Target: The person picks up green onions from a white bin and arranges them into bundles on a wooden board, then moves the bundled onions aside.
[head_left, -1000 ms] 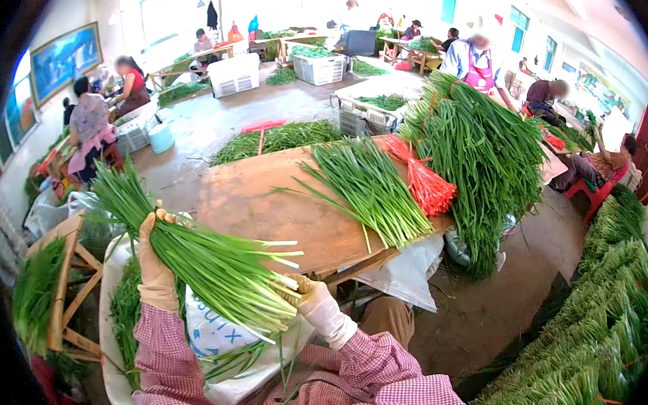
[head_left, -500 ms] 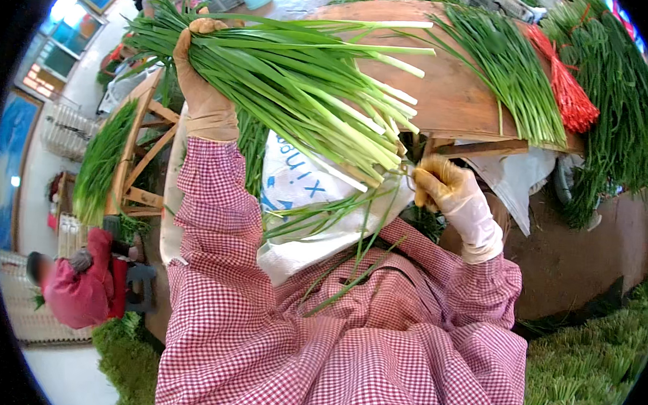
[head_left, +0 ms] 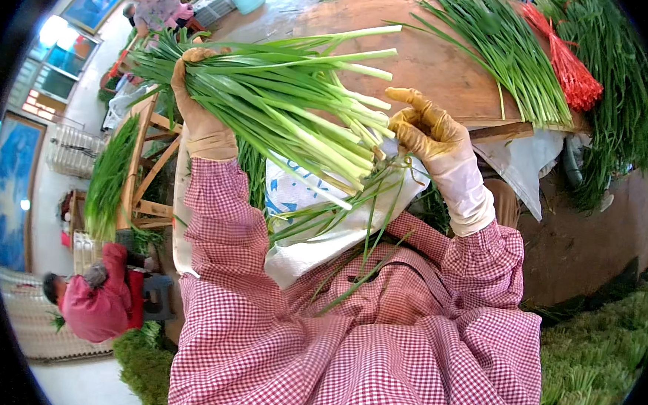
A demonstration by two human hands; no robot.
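A thick bunch of garlic chives [head_left: 271, 88], green leaves with pale stem ends, lies sideways in front of me. My left hand [head_left: 195, 94], in a tan-stained glove, is closed round its leafy part. The pale ends point to the right. Close beside them is my right hand [head_left: 432, 135] in a brown-stained, whitish glove. Its forefinger reaches out and the other fingers are loosely bent, apart from the thumb. Nothing clearly shows in its grasp. Loose chive leaves [head_left: 319, 221] hang below the bunch, over a white woven sack [head_left: 283, 263] and my checked apron.
A wooden table [head_left: 436, 64] ahead bears another pile of chives [head_left: 496, 57] and a bundle of red ties [head_left: 566, 61]. Dark green chives [head_left: 619, 109] hang at far right. More chives [head_left: 611, 354] cover the floor at lower right. A seated person [head_left: 99, 296] works at left.
My right hand has moved up to the pale stem ends, its fingers loosening from a closed pinch. The bunch has swung slightly left and down in my left hand.
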